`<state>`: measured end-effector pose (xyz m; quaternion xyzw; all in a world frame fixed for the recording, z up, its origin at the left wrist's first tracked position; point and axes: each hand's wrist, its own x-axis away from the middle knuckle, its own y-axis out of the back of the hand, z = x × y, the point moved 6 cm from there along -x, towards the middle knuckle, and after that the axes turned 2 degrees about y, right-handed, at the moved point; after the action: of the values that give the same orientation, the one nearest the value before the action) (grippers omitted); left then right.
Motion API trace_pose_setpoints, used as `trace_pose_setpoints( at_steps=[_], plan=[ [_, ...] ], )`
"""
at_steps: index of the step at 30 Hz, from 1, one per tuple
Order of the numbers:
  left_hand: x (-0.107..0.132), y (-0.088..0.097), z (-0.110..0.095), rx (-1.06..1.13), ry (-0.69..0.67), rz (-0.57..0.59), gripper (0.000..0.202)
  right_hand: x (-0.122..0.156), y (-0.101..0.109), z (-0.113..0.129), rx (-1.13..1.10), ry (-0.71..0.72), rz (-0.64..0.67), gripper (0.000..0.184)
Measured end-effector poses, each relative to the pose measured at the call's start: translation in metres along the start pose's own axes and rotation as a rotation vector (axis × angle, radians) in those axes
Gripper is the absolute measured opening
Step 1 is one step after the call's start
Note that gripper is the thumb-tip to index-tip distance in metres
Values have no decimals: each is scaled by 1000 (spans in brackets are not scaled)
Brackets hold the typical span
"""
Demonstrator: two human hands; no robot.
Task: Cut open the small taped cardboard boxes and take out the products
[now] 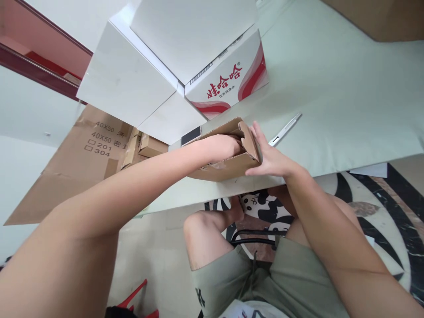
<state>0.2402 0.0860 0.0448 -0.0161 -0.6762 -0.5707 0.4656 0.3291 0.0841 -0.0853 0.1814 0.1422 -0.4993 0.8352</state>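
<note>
A small brown cardboard box (218,170) lies at the near edge of the table, its open end towards the right. My left hand (228,148) reaches inside it, and the box walls hide its fingers. Around the box's right end, my right hand (270,157) holds the box, with fingers at the upper corner and thumb at the lower one. Just right of that hand lies a slim white tool (285,130) that looks like a box cutter. A dark flat rectangle (191,136) with a pale edge shows behind my left forearm.
White cartons (228,84), one with red print, stand stacked behind the box on the pale-covered table (334,110). A large printed cardboard sheet (76,163) and smaller brown boxes (152,146) are at left. Another brown carton (387,20) sits far right. My knees are below the table edge.
</note>
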Motion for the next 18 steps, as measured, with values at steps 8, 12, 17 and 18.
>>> trace_pose_setpoints(
  at_steps=[8,12,17,18],
  plan=[
    [9,-8,-1,-183,-23,45,38,-2,-8,3,70,-91,66,149],
    [33,-6,9,-137,-106,-25,40,1,-11,2,63,-111,39,146],
    [81,-3,31,-22,-78,-170,44,3,-12,0,69,-113,24,142],
    [91,-5,35,7,-64,-206,42,3,-12,0,69,-110,26,142]
  ],
)
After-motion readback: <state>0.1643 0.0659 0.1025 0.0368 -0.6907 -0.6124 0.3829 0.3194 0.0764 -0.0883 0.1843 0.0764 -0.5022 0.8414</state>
